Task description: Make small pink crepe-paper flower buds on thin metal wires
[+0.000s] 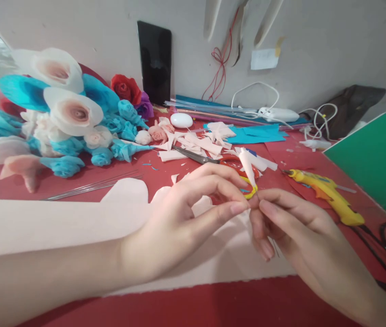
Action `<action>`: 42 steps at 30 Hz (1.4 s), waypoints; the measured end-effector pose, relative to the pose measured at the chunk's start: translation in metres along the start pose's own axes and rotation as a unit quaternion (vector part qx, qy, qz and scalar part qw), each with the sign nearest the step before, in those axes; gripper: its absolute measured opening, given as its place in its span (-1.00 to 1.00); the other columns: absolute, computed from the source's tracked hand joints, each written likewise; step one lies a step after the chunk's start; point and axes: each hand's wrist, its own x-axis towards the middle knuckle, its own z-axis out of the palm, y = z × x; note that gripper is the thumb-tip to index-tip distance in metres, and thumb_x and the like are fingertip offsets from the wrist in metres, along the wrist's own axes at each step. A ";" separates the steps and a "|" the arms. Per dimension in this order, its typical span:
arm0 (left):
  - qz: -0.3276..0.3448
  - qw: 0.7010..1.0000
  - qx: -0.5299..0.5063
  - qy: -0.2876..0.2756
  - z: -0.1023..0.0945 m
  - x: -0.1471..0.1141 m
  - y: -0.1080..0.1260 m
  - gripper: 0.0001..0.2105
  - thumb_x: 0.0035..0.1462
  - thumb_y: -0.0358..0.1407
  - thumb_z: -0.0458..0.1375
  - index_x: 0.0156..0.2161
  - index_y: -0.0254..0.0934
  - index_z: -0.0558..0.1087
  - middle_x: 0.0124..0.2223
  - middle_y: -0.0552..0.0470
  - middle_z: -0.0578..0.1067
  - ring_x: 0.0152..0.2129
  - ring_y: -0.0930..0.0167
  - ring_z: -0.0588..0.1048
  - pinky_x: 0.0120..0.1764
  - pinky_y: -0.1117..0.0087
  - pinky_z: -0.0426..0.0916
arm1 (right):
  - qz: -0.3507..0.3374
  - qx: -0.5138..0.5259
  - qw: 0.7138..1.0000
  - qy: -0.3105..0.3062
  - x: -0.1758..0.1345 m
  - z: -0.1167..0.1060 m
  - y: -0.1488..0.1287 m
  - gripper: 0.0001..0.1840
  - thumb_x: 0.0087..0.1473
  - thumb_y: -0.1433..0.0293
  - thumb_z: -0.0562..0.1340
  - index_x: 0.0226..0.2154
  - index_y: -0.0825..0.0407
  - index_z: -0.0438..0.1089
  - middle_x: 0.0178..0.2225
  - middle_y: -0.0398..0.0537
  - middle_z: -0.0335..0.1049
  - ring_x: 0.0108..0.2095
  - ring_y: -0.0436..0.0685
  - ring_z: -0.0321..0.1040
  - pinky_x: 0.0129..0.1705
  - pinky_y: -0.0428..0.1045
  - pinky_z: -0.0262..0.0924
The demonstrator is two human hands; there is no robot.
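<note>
A thin wire stem [276, 249] topped by a narrow rolled white paper bud [247, 164] is pinched between the thumb and fingers of my right hand [291, 222]. The bud points up and tilts left. My left hand [193, 213] is closed in a pinch right beside the stem, its fingertips meeting my right fingertips; what lies between them is hidden. Just behind my fingers lie scissors [196, 156] with dark blades and red and yellow handles, partly covered by my left hand. A pale pink paper sheet [60, 227] with a scalloped far edge spreads beneath both hands.
Blue, white and pink paper flowers [77, 113] crowd the left. Several metal wires [87, 187] lie before them. Pale scraps [206, 143] cover the middle back. A yellow glue gun [329, 195] with a black cord rests right, near a green board [377, 159]. A phone [155, 61] leans on the wall.
</note>
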 end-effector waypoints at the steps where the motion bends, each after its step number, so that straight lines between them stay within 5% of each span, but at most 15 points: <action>1: 0.019 1.000 0.018 0.000 -0.001 -0.001 0.000 -0.90 0.15 -0.37 0.09 -0.38 -0.29 0.42 -0.12 0.08 0.37 -0.14 0.52 0.37 -0.10 0.59 0.23 | 0.002 0.006 1.000 -0.001 0.000 0.000 0.000 -0.85 0.18 0.37 0.11 -0.37 -0.02 0.37 -0.58 -0.25 0.26 -0.61 -0.16 0.24 -0.52 -0.25 0.21; 6: 0.087 0.995 0.047 -0.031 -0.003 -0.004 -0.002 -0.91 0.16 -0.41 0.07 -0.32 -0.28 0.42 -0.07 0.12 0.42 -0.11 0.55 0.38 -0.07 0.63 0.23 | -0.010 0.032 0.999 -0.009 0.002 -0.001 0.002 -0.89 0.16 0.36 0.14 -0.36 -0.04 0.37 -0.57 -0.26 0.27 -0.60 -0.16 0.25 -0.53 -0.25 0.21; 13: -0.033 0.999 0.034 0.020 -0.001 0.000 -0.002 -0.91 0.13 -0.29 0.11 -0.37 -0.20 0.44 -0.38 0.26 0.48 -0.42 0.64 0.42 -0.30 0.69 0.27 | -0.010 -0.004 1.000 -0.004 -0.002 -0.001 0.001 -0.84 0.19 0.36 0.10 -0.34 -0.02 0.38 -0.57 -0.23 0.28 -0.61 -0.17 0.25 -0.52 -0.26 0.21; 21: -0.133 0.990 0.022 0.034 0.000 0.002 -0.005 -0.90 0.09 -0.20 0.14 -0.35 -0.08 0.49 -0.37 0.30 0.54 -0.35 0.56 0.48 -0.29 0.60 0.28 | -0.005 -0.009 1.000 -0.004 0.001 0.000 0.002 -0.84 0.19 0.35 0.09 -0.34 -0.03 0.38 -0.57 -0.24 0.29 -0.61 -0.17 0.26 -0.53 -0.26 0.20; 42: -0.175 0.983 0.030 0.035 0.001 0.001 -0.001 -0.90 0.01 -0.17 0.19 -0.46 -0.07 0.50 -0.47 0.33 0.50 -0.46 0.59 0.43 -0.36 0.60 0.25 | 0.040 -0.020 0.998 -0.052 -0.006 0.003 0.004 -0.86 0.20 0.33 0.09 -0.32 -0.01 0.33 -0.54 -0.26 0.32 -0.60 -0.18 0.29 -0.51 -0.26 0.16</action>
